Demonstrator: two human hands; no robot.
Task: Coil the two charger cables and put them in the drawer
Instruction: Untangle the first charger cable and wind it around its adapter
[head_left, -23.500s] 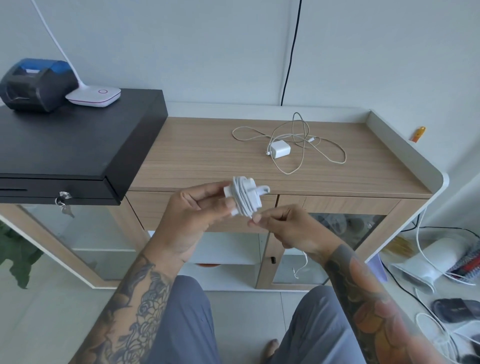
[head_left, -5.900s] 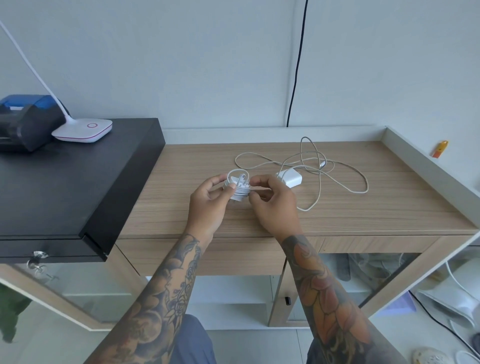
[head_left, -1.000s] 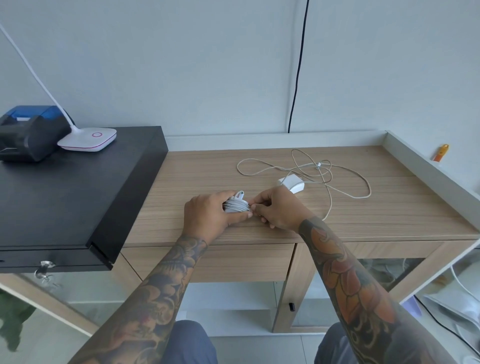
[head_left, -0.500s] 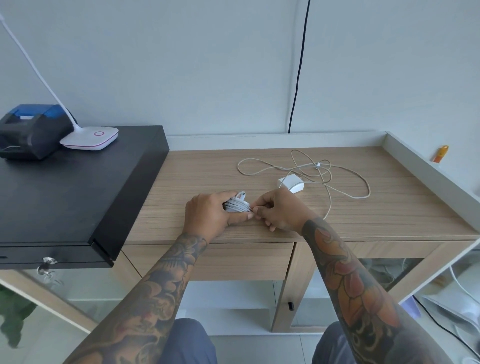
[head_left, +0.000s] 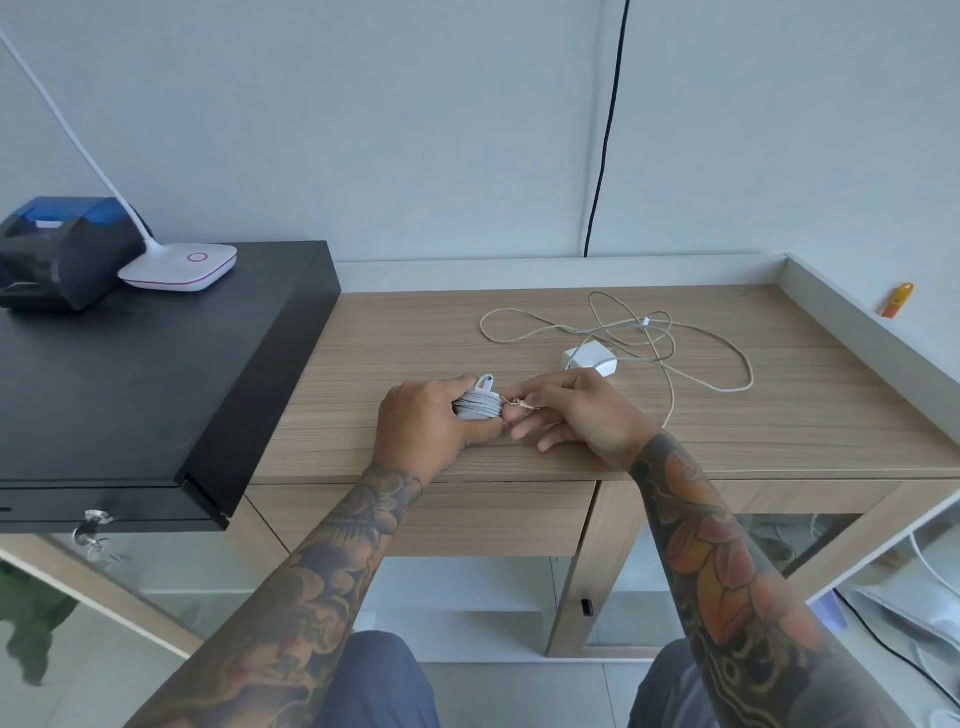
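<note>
Tying off the first charger, near the tabletop's (head_left: 779, 431) front edge.
My left hand (head_left: 423, 428) grips the coiled charger (head_left: 478, 405); my right hand (head_left: 566, 410) pinches a thin tie (head_left: 517, 401). If it slips, the coil springs loose. The second charger (head_left: 589, 358) lies uncoiled just behind.

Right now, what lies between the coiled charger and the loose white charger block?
In the head view, only the right hand lies between the coiled charger and the charger block.
</note>
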